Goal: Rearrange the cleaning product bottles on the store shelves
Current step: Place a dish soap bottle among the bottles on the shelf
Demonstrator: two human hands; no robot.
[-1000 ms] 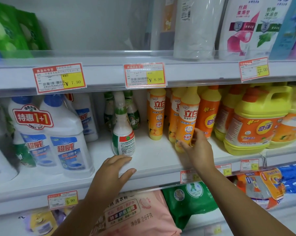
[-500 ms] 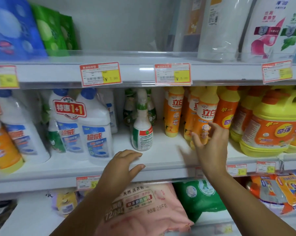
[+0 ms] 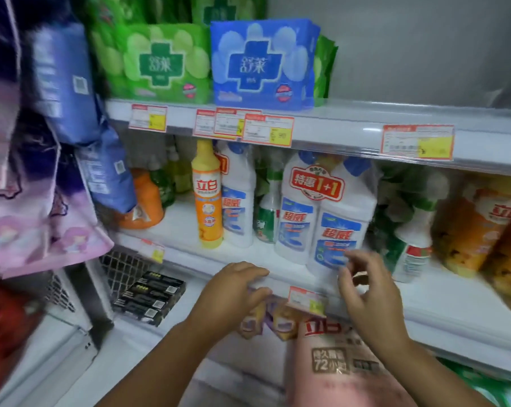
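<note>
Both hands empty, fingers loosely curled: left hand (image 3: 236,292) at shelf (image 3: 442,301) lip, right hand (image 3: 368,292) just before white twin-pack (image 3: 321,212), probably reaching; lone yellow bottle (image 3: 207,195) stands left of it.

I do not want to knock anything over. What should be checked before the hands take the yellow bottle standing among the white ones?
1. Left hand free: ok, it holds nothing, at the shelf edge.
2. Right hand free: ok, fingers loosely curled, empty.
3. Yellow bottle upright: ok.
4. Yellow bottle with its own kind: not ok, a white bottle stands right beside it.
5. Space to its left for fingers: ok.
6. Cap tight: cannot tell, too blurred.
</note>
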